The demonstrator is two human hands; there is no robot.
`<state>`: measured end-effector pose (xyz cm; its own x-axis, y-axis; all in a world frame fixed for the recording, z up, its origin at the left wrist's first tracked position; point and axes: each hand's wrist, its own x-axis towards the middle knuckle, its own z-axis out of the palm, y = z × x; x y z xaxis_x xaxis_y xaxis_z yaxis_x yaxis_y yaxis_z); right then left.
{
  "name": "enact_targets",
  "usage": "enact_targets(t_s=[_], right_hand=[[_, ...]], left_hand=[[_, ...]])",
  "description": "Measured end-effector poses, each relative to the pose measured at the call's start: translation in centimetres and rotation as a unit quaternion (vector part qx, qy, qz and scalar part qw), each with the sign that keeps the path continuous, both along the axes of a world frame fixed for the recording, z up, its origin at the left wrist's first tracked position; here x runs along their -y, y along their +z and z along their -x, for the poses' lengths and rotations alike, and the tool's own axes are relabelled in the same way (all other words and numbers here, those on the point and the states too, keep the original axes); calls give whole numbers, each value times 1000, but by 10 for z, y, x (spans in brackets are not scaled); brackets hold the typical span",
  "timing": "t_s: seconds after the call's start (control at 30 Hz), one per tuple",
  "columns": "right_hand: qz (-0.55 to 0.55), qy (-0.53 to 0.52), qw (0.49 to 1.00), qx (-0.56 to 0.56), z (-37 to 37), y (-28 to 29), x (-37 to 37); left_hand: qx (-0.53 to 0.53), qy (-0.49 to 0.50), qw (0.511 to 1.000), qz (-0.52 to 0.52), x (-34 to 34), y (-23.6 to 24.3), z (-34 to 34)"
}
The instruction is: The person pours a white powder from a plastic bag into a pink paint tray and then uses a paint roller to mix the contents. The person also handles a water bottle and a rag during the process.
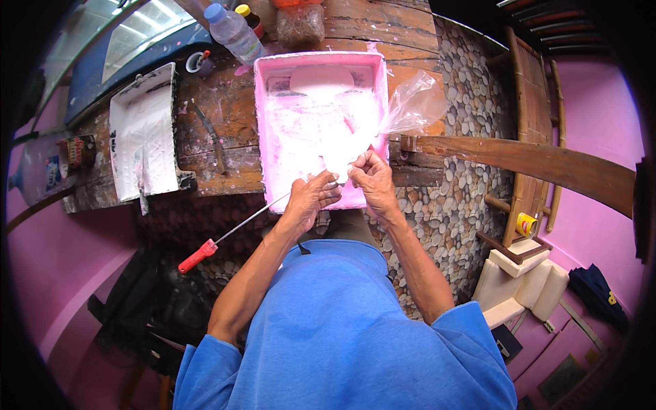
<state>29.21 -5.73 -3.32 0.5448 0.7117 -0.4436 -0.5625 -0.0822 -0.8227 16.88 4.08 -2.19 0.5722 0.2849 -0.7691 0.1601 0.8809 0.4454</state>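
Note:
A pink-rimmed tray (pixel 260 137) lies on the wooden table in front of me, its inside white and washed out by glare. Over its near edge my left hand (pixel 316 196) has thumb and fingers closed in a pinch. Close beside it, my right hand (pixel 374 181) pinches too, fingers bent. A white, overexposed patch lies between the fingertips, so what they hold cannot be made out. A tool with a red handle (pixel 198 256) and thin metal rod slants under my left hand; its far end is hidden. A clear plastic bag (pixel 415 102) spreads over the tray's right side.
Left on the table are a white-smeared tray (pixel 145 130), a narrow blade-like tool (pixel 210 137) and a small cup (pixel 198 65). Behind stand a blue-capped bottle (pixel 234 33) and a jar (pixel 301 26). A wooden beam (pixel 526 154) juts out at right.

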Motion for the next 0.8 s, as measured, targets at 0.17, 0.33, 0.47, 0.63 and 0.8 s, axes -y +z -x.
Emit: enact_targets(t_s=[0.17, 0.33, 0.47, 0.63, 0.8], right_hand=[[55, -4, 995, 85, -4, -1, 2], [139, 44, 985, 97, -8, -9, 19], [150, 49, 984, 89, -5, -12, 22], [149, 66, 978, 128, -11, -20, 27], [60, 14, 997, -40, -15, -16, 27]], left_hand=[[1, 17, 1000, 16, 6, -16, 1], [-12, -3, 1000, 24, 8, -31, 2], [-124, -70, 987, -69, 13, -29, -4], [-197, -193, 960, -54, 17, -34, 9], [-183, -190, 960, -90, 31, -55, 6]])
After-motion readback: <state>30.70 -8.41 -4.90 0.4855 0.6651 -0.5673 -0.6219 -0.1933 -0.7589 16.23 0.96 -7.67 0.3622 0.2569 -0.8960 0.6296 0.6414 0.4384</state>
